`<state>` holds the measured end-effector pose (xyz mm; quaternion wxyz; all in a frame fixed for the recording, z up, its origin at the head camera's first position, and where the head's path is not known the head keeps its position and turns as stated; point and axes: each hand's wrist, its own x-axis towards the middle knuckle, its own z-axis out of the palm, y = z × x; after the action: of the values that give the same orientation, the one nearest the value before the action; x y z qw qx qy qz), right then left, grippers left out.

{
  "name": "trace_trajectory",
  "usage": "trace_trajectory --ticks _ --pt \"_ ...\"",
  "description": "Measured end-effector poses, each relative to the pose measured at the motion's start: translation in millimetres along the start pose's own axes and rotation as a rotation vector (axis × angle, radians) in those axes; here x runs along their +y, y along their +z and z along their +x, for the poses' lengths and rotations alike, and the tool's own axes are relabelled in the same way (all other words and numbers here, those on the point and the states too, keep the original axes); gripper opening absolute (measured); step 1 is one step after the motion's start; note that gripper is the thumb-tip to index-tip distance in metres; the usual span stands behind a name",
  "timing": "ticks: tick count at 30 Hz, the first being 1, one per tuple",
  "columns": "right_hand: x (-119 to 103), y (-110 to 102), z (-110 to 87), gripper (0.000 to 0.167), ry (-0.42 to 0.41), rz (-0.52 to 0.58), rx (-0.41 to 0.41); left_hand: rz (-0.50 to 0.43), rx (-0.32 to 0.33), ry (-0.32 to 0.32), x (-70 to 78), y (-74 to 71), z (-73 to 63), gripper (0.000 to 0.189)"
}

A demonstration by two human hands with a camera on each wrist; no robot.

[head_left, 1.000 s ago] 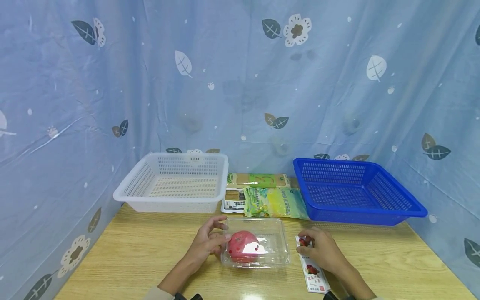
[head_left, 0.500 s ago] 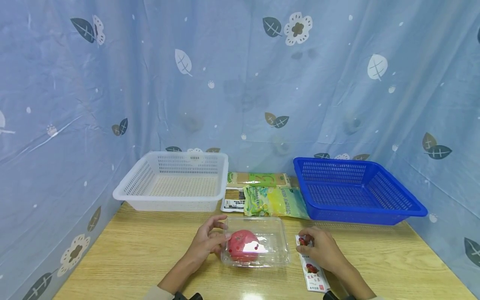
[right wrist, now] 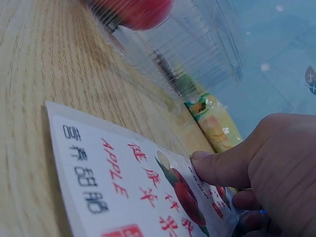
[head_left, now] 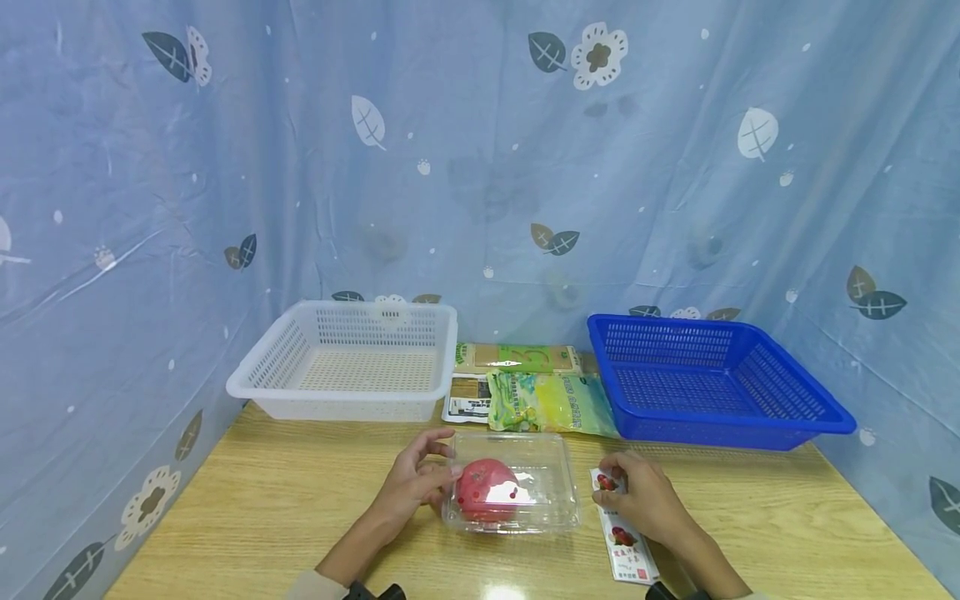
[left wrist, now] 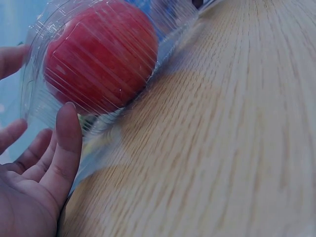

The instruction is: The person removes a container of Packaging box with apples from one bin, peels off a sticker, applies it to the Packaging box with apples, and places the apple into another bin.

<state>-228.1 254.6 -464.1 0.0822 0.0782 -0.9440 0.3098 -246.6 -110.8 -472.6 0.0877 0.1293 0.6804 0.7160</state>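
Observation:
A clear plastic box [head_left: 543, 487] with a lid stands on the table, a red apple [head_left: 487, 492] inside at its left end. My left hand [head_left: 416, 479] rests against the box's left side, thumb and fingers spread; in the left wrist view the thumb [left wrist: 68, 131] touches the ribbed wall beside the apple. To the right of the box, my right hand [head_left: 641, 496] pinches the far end of a white strip of apple labels [head_left: 626, 546]. Red lettering and printed apples show on that strip in the right wrist view, with the thumb [right wrist: 222, 168] on top.
A white basket [head_left: 341, 408] stands back left and a blue basket [head_left: 720, 429] back right. Between them lie a yellow-green bag [head_left: 551, 404], a white-and-brown packet [head_left: 468, 400] and a tan-green packet [head_left: 517, 358]. A patterned blue curtain [head_left: 487, 167] encloses the wooden table [head_left: 292, 483].

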Motion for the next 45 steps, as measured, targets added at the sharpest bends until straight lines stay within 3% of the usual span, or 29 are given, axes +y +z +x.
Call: trace_trajectory --ticks 22,37,45 --pt "-3.1 0.5 1.2 0.041 -0.006 -0.034 -0.018 -0.017 -0.007 0.009 -0.5 -0.1 0.7 0.064" --pt "-2.9 1.1 -0.4 0.027 -0.037 -0.034 0.02 -0.013 -0.015 0.007 -0.3 -0.4 0.3 0.065" --pt "-2.4 3.1 -1.6 0.027 -0.044 -0.053 0.044 -0.016 -0.001 -0.002 -0.4 -0.3 0.2 0.064"
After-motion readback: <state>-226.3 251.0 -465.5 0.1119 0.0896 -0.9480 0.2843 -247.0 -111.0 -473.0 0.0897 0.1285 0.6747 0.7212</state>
